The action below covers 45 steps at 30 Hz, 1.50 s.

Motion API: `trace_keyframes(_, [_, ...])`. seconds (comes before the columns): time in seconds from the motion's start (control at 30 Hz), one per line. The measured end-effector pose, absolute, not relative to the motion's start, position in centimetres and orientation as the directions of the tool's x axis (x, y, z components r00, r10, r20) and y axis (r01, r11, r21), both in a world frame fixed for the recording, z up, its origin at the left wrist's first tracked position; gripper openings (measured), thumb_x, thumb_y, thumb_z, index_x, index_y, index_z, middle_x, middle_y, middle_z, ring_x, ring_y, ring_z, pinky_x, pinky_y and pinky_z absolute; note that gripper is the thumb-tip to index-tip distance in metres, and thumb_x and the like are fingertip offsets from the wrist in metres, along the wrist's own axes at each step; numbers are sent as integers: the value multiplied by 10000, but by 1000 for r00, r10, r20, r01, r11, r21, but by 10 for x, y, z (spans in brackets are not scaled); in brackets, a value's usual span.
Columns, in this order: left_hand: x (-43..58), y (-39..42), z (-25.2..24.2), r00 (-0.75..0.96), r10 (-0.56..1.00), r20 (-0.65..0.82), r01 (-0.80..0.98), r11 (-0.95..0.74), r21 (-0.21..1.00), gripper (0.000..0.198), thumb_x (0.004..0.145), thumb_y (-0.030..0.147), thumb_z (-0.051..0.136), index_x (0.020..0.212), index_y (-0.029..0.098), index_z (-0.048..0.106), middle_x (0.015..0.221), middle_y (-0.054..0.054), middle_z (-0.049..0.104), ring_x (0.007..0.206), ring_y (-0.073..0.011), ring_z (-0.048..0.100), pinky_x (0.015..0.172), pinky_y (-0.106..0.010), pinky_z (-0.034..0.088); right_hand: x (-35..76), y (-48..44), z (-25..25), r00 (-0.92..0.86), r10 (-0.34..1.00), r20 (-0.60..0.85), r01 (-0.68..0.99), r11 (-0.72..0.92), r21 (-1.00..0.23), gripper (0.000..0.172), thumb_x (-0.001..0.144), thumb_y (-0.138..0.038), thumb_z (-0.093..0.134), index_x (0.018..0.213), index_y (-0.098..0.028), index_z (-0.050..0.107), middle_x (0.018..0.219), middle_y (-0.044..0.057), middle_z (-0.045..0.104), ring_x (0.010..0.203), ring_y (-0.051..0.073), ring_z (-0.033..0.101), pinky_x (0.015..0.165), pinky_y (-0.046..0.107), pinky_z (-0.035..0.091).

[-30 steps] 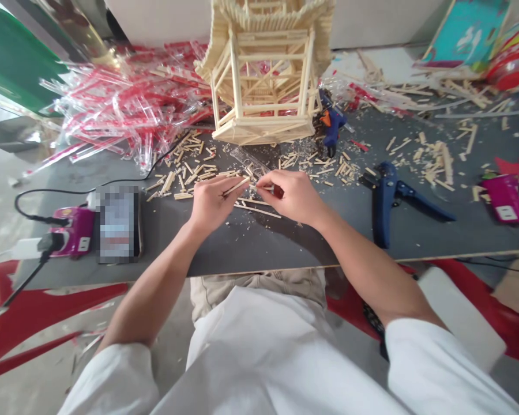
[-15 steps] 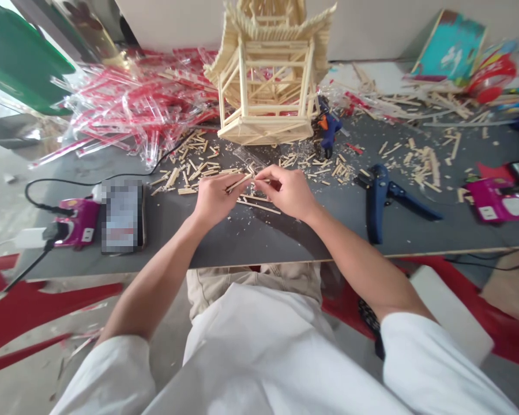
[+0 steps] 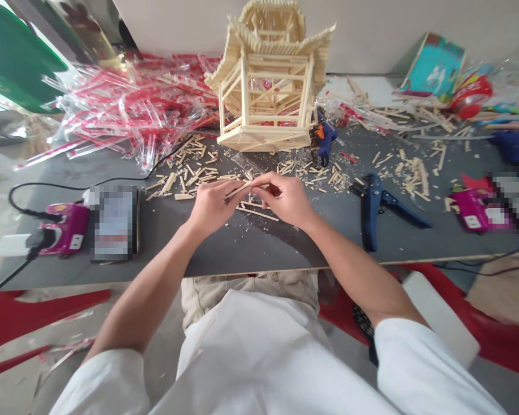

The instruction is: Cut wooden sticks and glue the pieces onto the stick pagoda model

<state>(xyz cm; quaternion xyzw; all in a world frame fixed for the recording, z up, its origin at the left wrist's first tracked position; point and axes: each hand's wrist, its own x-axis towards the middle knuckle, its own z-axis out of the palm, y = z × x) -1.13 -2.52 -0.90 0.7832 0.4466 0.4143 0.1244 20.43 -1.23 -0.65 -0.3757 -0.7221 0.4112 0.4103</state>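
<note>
Pale tan stick tower [image 3: 269, 86], dark grey table [image 3: 251, 242], blue cutter [image 3: 374, 207], red-and-clear wrappers [image 3: 125, 109], magenta power strip [image 3: 67, 227].

A dark grey table [image 3: 251, 248] stands against a pale wall [image 3: 372, 29].

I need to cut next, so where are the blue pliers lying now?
In the head view the blue pliers lie on the grey table, right of the right hand, among wood offcuts.

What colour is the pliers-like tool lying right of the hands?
Dark blue; the cutting tool shows in the head view.
</note>
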Motion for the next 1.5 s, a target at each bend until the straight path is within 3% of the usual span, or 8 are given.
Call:
trace_keyframes(0.23, [-11, -27, -8, 181, 869, 461, 554, -478, 682, 173, 967, 352, 743, 969, 205, 833, 893, -38, 819, 762, -153, 722, 724, -253, 534, 206, -10, -10, -359, 926, 116, 25, 134, -991, 376, 871, -593, 813, 1011, -264, 698, 779, -16, 712, 576, 131, 648, 503, 294, 515])
trace_keyframes(0.43, [-6, -28, -5, 168, 906, 389, 524, -416, 743, 210, 976, 368, 721, 917, 198, 828, 778, -22, 788, 641, -124, 644, 612, -254, 468, 208, -8, -6, -381, 922, 68, -35, 59, -998, 450, 816, -636, 845, 980, -255, 671, 763, -11, 718, 545, 119, 614, 451, 287, 483])
trace_keyframes(0.77, [-5, -28, -6, 160, 925, 345, 469, -378, 798, 279, 975, 420, 716, 882, 175, 811, 771, -31, 779, 684, -142, 674, 619, -251, 480, 206, -10, -3, -409, 911, 53, -56, 32, -998, 453, 800, -631, 860, 959, -253, 666, 820, 10, 751, 581, 129, 641, 466, 286, 501])
trace_keyframes(1.5, [-6, -28, -3, 202, 932, 300, 401, -358, 843, 258, 950, 404, 734, 854, 176, 806, 738, -14, 727, 645, -110, 565, 614, -248, 413, 207, -10, -5, -412, 908, 76, -43, 64, -997, 415, 838, -547, 870, 977, -197, 695, 780, 0, 728, 562, 95, 646, 452, 210, 514])
